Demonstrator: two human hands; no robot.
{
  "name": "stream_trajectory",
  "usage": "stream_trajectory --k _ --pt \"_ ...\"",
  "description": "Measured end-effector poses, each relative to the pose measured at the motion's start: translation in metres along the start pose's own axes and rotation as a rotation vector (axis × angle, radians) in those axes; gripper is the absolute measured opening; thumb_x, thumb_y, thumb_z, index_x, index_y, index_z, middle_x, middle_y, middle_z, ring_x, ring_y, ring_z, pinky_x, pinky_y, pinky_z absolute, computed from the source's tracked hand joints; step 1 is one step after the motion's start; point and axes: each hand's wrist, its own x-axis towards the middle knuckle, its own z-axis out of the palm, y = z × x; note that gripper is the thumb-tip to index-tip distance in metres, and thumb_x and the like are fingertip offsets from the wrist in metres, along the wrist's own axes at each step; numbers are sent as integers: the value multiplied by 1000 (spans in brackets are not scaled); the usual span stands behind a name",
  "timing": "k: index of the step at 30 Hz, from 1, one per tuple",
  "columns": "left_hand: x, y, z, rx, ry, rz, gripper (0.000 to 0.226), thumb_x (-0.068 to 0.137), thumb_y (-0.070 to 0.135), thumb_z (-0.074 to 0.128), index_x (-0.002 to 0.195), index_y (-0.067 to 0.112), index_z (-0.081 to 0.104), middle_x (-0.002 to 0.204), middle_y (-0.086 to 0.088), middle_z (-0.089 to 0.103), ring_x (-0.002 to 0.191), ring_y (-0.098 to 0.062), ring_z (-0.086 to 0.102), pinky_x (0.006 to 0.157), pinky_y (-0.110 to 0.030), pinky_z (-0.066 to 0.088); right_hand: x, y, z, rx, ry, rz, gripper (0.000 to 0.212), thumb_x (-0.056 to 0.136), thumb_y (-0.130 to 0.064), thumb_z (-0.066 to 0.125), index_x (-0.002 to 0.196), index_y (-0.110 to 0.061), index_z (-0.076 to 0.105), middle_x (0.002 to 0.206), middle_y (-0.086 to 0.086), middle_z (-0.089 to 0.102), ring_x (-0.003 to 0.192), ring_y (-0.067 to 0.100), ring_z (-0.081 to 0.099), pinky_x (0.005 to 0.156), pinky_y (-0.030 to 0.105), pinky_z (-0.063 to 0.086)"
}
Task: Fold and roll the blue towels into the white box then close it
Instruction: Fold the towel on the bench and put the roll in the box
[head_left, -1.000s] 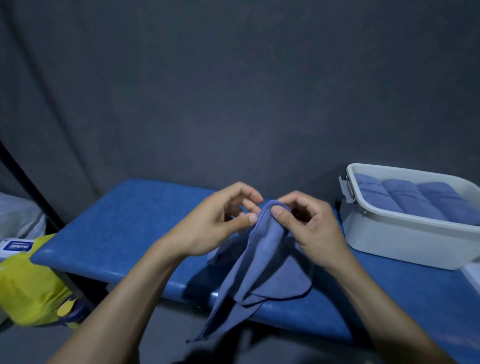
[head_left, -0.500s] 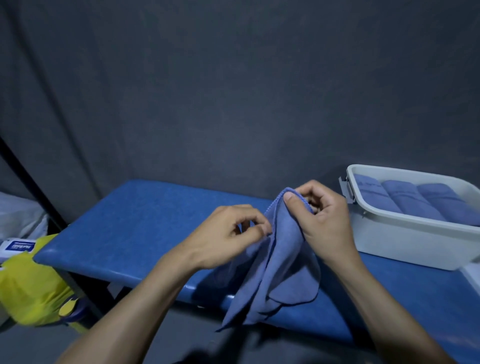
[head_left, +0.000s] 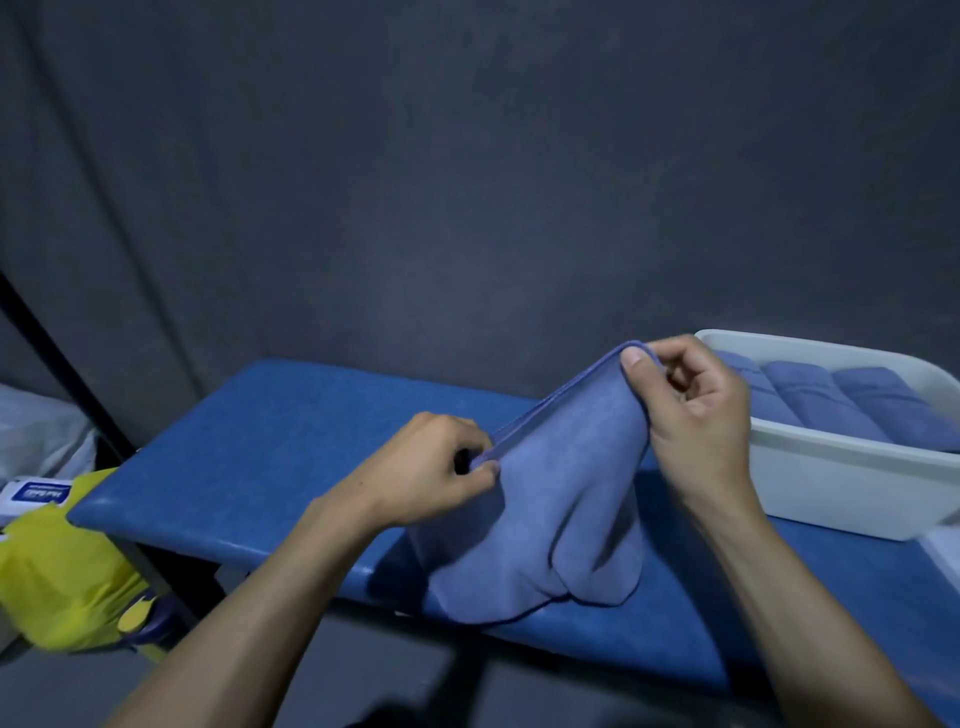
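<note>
Blue padded bench (head_left: 270, 447) is standing against a dark grey fabric backdrop (head_left: 467, 182); black pole (head_left: 67, 384) is leaning at left. Left hand (head_left: 431, 475) and right hand (head_left: 696, 415) are each pinching an end of the top edge of a blue towel (head_left: 561, 499), stretching it taut; its lower part is draping onto the bench. White box (head_left: 841, 488) is sitting open at right on the bench, holding three rolled towels (head_left: 826, 405) side by side. Yellow bag (head_left: 62, 577) is lying lower left; behind it a white packet with a blue label (head_left: 39, 493), print too blurred to read
</note>
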Motion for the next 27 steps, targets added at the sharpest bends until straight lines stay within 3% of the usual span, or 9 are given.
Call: stream_trajectory --k 6,10,13,15,17,19,21,24,27 --pt "-10 -26 -21 158 -34 -73 43 79 50 49 74 10 64 74 -4 66 70 -21 58 69 -33 46 10 18 -21 197 147 113 14 97 -20 67 84 -21 64 68 -11 56 68 4 45 65 20 37" --pt "-21 -41 -46 71 61 -127 36 82 58 69 72 24 73 74 13 71 71 -7 66 72 -27 51 12 25 -32 310 188 175 25 84 -45 77 84 -22 66 79 10 47 81 26 36 74 38 31" --pt "-28 -47 -55 -247 53 -195 34 74 57 80 75 23 78 77 4 76 73 -7 68 75 -34 54 12 28 -37 339 199 214 13 93 -31 71 86 -21 67 80 5 54 83 23 43 79 36 36" --pt "-32 -45 -59 -551 58 -193 43 67 60 84 75 19 79 80 -4 77 76 -11 66 76 -30 52 14 29 -39 354 213 248 13 97 -21 65 85 -19 66 79 -1 58 79 12 50 78 29 40" --pt "-38 -39 -66 -802 114 -95 44 66 59 87 67 17 75 73 -1 71 70 -10 60 68 -21 47 15 22 -42 406 203 281 14 98 -17 63 83 -17 65 80 -2 60 77 8 54 76 23 44" --pt "-46 -29 -76 -1044 120 59 41 71 52 86 61 17 67 64 -1 56 63 -12 49 58 -25 37 14 10 -47 491 111 321 8 96 -17 63 89 -14 63 83 0 61 77 10 58 75 23 49" --pt "-49 -21 -84 -1149 118 149 37 75 47 84 60 19 64 63 -1 51 61 -14 45 56 -29 32 13 -2 -53 572 15 330 10 92 -19 60 83 -17 60 77 -3 63 72 9 60 70 23 51" --pt "-39 -23 -83 -1084 317 7 31 79 28 82 56 17 64 62 1 55 60 -11 47 56 -25 34 11 -7 -55 574 -34 319 15 91 -20 61 76 -21 59 73 -5 61 68 8 58 65 22 49" --pt "-29 -35 -74 -720 482 -218 18 81 16 79 64 17 74 70 2 71 66 -5 59 65 -16 47 10 5 -52 438 12 346 11 90 -18 65 81 -18 59 72 -4 60 65 7 55 61 18 46"
